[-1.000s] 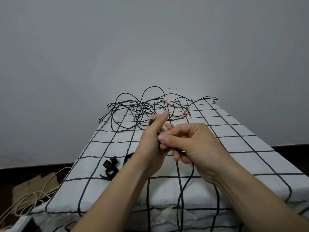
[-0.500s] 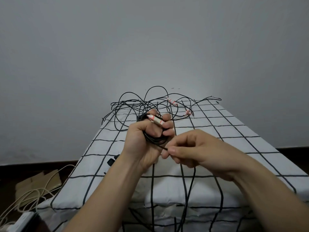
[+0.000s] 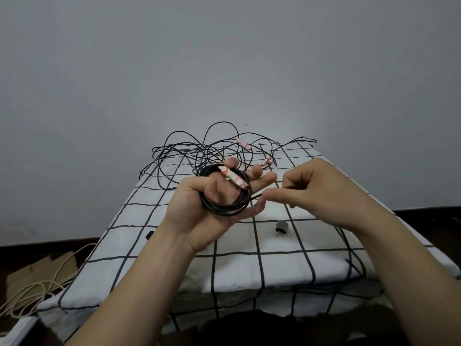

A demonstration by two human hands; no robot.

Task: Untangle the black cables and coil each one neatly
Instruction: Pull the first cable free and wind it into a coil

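Observation:
My left hand (image 3: 199, 216) is palm up above the table, its thumb hooked through a small coil of black cable (image 3: 225, 209). A white-and-red taped cable end (image 3: 234, 179) lies across the coil by my fingers. My right hand (image 3: 309, 191) pinches the coil's short free end just right of the left fingertips. A loose tangle of black cables (image 3: 197, 152) lies at the far end of the table, with two more taped ends (image 3: 245, 145) among its strands.
The table wears a white cloth with a black grid (image 3: 274, 260). A small dark object (image 3: 281, 227) sits on it under my right hand, and a black piece (image 3: 149, 234) lies by my left wrist. Beige cords (image 3: 32, 290) and cardboard (image 3: 42, 268) lie on the floor at left.
My left hand turned palm up and spread its fingers, showing the coil. My right hand rose to the right; the long strand hanging from it is gone, only a short end remains.

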